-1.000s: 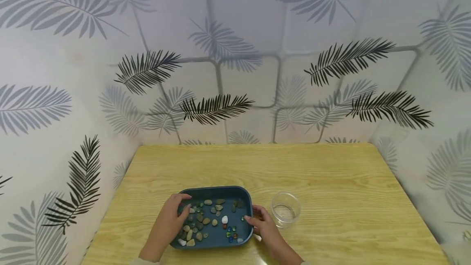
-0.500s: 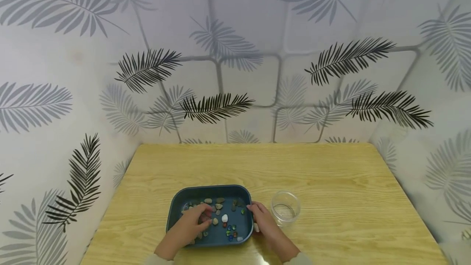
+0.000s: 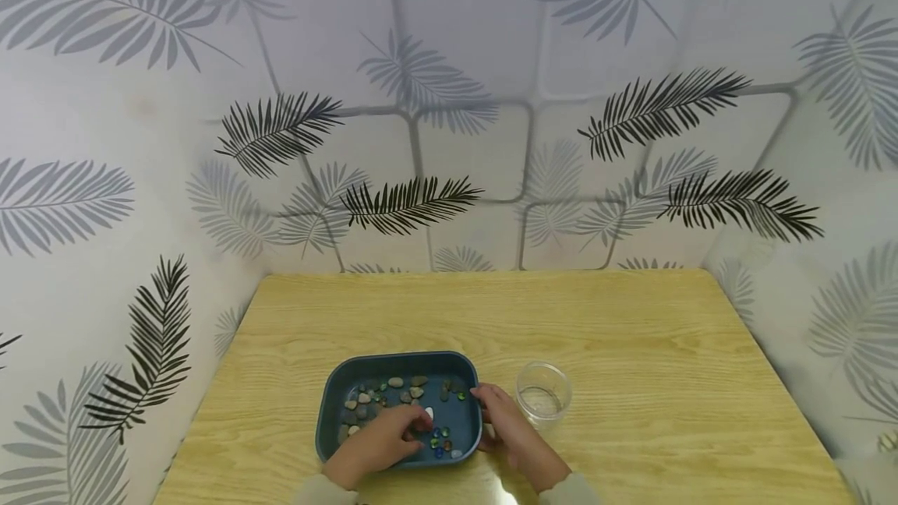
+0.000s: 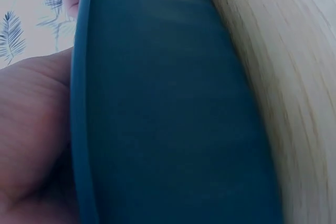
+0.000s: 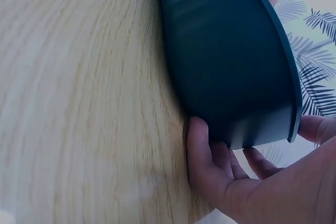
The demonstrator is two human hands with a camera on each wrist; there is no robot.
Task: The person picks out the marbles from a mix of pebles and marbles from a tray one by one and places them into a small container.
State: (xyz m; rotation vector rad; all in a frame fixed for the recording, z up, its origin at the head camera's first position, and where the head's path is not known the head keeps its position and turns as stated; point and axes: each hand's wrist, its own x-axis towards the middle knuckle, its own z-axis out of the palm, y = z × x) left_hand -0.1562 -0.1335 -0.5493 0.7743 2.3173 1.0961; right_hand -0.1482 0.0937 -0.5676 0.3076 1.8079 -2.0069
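Observation:
A dark blue rectangular tray (image 3: 393, 359) lies near the front of the wooden table, with pebbles and glass marbles inside. My left hand (image 3: 382, 440) reaches in over its front wall, covering some of the pebbles. Its bent fingers and thumb stand apart, right beside a white stone (image 3: 429, 413) and a group of coloured marbles (image 3: 440, 440). The left wrist view shows mostly the outer tray wall (image 4: 173, 103). At the tray's right end, my right hand (image 3: 508, 429) holds on, thumb at the rim and fingers against the outer wall, as the right wrist view shows.
A clear round container (image 3: 543, 392) stands on the table (image 3: 631, 349) just right of my right hand. Pebbles (image 3: 361, 404) gather in the tray's left half. Patterned wall covering (image 3: 470, 232) rises behind the table's back edge.
My left hand has moved rightward across the tray, from its left end to beside the white stone and marbles, uncovering pebbles at the left. My right hand stays at the tray's right end.

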